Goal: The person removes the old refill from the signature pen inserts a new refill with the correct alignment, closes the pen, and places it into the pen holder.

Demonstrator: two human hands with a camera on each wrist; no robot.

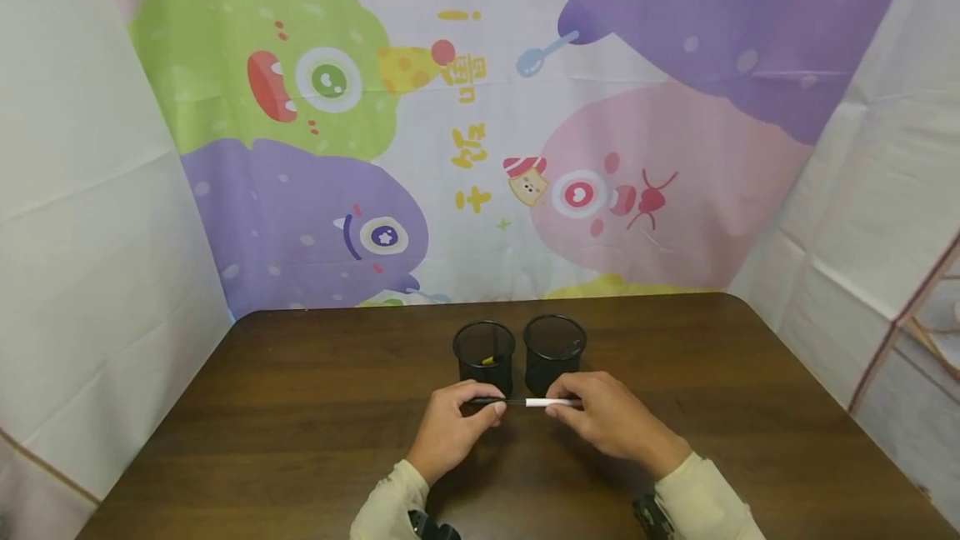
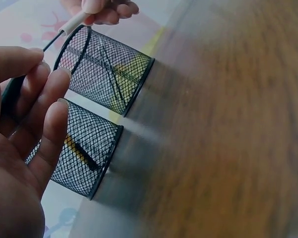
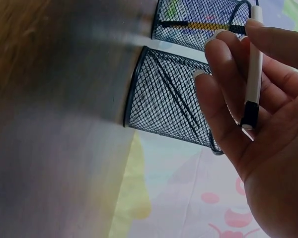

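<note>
My left hand [image 1: 448,425] pinches the black part [image 2: 11,94] of a slim pen-like stick between thumb and fingers. My right hand [image 1: 611,417] grips its white barrel [image 3: 255,74], which has a black band near the end at the palm. Between the hands a thin dark rod [image 2: 51,41] runs from the black part to the white barrel, all nearly in one line. In the head view, both hands are held in front of two black mesh pen cups. The left cup [image 1: 467,369] holds a black-and-yellow stick [image 3: 203,26]; the right cup [image 1: 553,367] holds a thin dark one.
The cups stand side by side, upright on a brown wooden table [image 1: 337,390]. Behind the table hangs a cartoon-print cloth [image 1: 480,257], with white cloth walls [image 1: 97,157] on both sides. Dark wrist straps [image 1: 651,515] sit at both light sleeves.
</note>
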